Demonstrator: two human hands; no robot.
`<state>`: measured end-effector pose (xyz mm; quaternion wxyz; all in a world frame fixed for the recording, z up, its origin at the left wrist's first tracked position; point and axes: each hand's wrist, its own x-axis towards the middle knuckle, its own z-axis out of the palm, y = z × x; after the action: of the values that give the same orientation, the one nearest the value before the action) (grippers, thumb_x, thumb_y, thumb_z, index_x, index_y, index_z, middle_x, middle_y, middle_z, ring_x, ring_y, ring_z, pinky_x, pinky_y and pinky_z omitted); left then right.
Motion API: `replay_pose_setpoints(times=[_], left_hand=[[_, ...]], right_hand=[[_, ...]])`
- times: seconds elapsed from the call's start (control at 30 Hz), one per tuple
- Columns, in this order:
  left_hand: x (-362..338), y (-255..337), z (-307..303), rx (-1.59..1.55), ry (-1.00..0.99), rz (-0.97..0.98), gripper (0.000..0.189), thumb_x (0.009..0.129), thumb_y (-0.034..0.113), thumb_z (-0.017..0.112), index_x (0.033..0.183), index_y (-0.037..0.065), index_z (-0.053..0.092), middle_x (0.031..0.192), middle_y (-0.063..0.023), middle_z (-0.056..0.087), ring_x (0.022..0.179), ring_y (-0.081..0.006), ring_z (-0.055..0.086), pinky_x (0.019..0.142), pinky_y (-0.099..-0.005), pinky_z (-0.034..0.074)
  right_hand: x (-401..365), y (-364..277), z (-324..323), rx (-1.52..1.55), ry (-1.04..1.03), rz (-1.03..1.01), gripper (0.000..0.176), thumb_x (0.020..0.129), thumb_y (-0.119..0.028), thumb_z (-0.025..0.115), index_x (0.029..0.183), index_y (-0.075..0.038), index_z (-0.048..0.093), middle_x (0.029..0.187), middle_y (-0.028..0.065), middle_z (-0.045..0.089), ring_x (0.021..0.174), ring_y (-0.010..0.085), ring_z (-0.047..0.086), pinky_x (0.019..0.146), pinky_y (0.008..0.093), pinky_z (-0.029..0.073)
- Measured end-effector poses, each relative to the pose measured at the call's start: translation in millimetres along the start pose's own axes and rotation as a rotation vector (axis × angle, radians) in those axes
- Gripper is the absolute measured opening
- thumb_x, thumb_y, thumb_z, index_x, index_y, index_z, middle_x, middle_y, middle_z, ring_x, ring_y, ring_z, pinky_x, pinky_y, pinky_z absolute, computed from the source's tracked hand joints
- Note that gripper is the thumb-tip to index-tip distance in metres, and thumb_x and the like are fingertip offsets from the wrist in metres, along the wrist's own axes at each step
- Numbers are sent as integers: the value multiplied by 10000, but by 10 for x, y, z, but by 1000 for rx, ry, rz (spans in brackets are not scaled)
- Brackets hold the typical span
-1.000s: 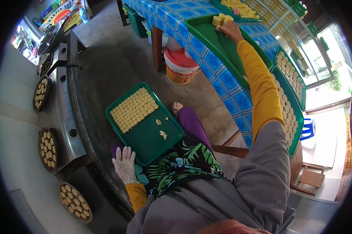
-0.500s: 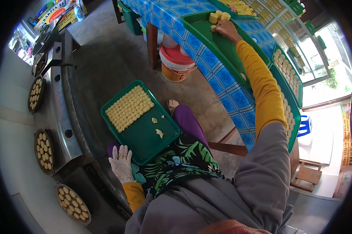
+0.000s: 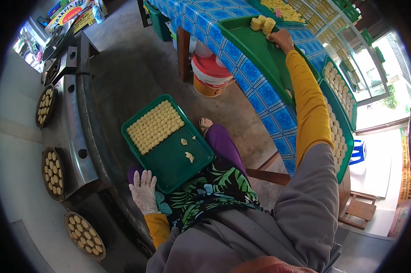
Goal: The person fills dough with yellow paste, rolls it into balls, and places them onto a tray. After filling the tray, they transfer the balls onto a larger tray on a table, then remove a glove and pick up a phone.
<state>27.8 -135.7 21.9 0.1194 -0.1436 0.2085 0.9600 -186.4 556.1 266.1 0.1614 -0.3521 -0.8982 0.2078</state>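
Observation:
My left hand (image 3: 143, 191), in a thin white glove, lies with fingers stretched out beside the near left edge of a green tray (image 3: 178, 179) on my lap. That tray bears tight rows of small pale dough balls (image 3: 155, 127) and a few torn dough scraps (image 3: 189, 157). My bare right hand (image 3: 283, 41) reaches far out into a longer green tray (image 3: 246, 43) on the table. Its fingers are bent together, close against a small cluster of pale yellow round cakes (image 3: 262, 24). Whatever lies between those fingers is hidden.
Along the left, a metal stove (image 3: 73, 136) carries round pans (image 3: 53, 174) of pale oval cakes. More filled trays (image 3: 339, 88) stand at the right of the blue checked tablecloth (image 3: 255, 77). Under the table is a red-lidded bucket (image 3: 212, 75). A wooden stool (image 3: 360, 208) stands right.
My right hand has drawn back slightly from the cluster of cakes, which now stands closer together at the tray's far end. My left hand keeps its place by the lap tray.

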Motion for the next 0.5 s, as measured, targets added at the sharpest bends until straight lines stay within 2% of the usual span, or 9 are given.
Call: replay_pose_setpoints(times=[0.17, 0.27, 0.33, 0.47, 0.5], left_hand=[[4, -8, 5, -10, -6, -7, 600, 1004, 457, 403, 1427, 31, 372, 1418, -285, 388, 1360, -425, 326, 1068, -566, 345], [18, -2, 22, 4, 3, -7, 605, 1006, 462, 390, 1431, 32, 366, 1423, -286, 381, 1363, -428, 322, 1068, -567, 345], [17, -2, 27, 10, -3, -6, 604, 1008, 465, 379, 1429, 32, 370, 1419, -286, 388, 1363, -429, 323, 1071, -569, 340], [29, 11, 1, 5, -2, -9, 599, 1009, 463, 374, 1425, 31, 376, 1415, -287, 391, 1359, -431, 328, 1072, -570, 340], [32, 10, -14, -3, -20, -10, 598, 1009, 462, 376, 1425, 32, 377, 1418, -287, 388, 1358, -432, 329, 1071, -572, 339]], right_hand=[[-93, -176, -21, -108, -22, -19, 395, 660, -389, 766, 802, -25, 715, 746, 89, 693, 584, 189, 637, 574, 327, 489], [-65, -156, 68, -174, 50, -32, 391, 660, -390, 756, 813, -31, 718, 762, 99, 700, 644, 215, 666, 642, 363, 514], [-5, -138, 179, -236, 177, -107, 406, 665, -397, 751, 848, -36, 719, 761, 83, 700, 667, 223, 677, 693, 383, 530], [0, -223, 184, -172, 115, -131, 446, 662, -411, 755, 913, -44, 714, 851, 91, 713, 773, 245, 691, 740, 394, 538], [-31, -279, 160, -58, 10, -97, 455, 667, -410, 754, 932, -43, 709, 869, 93, 716, 806, 258, 688, 755, 400, 534]])
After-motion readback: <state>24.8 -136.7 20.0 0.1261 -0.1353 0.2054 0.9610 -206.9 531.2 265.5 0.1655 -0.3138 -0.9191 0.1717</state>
